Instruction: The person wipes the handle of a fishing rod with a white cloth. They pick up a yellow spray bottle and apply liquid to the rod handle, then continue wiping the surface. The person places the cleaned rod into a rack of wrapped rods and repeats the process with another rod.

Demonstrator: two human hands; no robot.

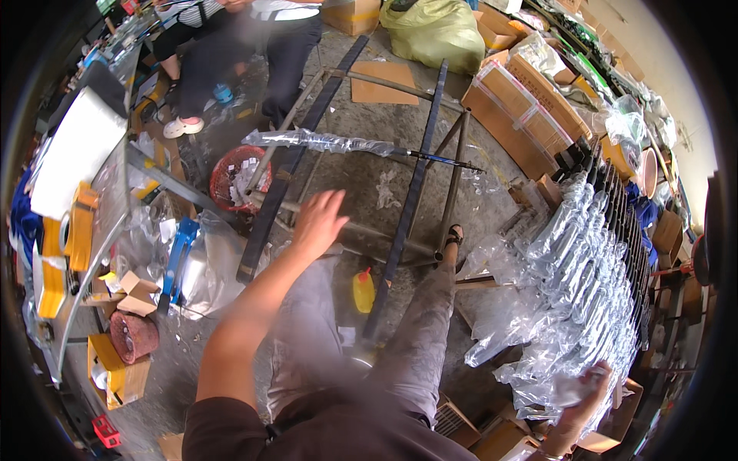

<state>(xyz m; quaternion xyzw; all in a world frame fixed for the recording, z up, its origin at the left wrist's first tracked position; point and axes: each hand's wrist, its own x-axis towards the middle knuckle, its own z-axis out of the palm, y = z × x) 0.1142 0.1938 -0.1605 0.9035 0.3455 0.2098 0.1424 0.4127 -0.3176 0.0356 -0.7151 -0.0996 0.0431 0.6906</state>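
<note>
A dark cloth shirt (346,426), soft and slightly blurred, lies nearest, above creased grey trousers (423,330). The right hand (588,403) is low at the right, its fingers bent against clear, crinkled film; blur hides whether they grip it or merely touch it. Just beyond those fingers spreads a wrapped bundle (573,284) of long slim pieces in glossy, wrinkled plastic, their dark, straight ends fanned along its far right side. The left hand (317,224) hovers near the middle, fingers extended and only slightly parted, loosely open. Nearer the body and to the right of these fingers is a smooth yellow bottle (364,292) with a red tip. Around them stands a frame (452,184) of dull, round metal tubing, crossed lengthwise by two flat, dark bars (265,219), one on each side of the fingers. Just past the fingertips, a slender rod (330,142) lies across both bars, its left part sleeved in puckered clear plastic, its right part bare, dark and thin. Left of the fingertips sits a round red basket (219,192) with pale scraps inside. Farther beyond the fingers are a flat, brown cardboard sheet (384,82) and a bulging, yellow-green sack (434,34) with slack folds.
</note>
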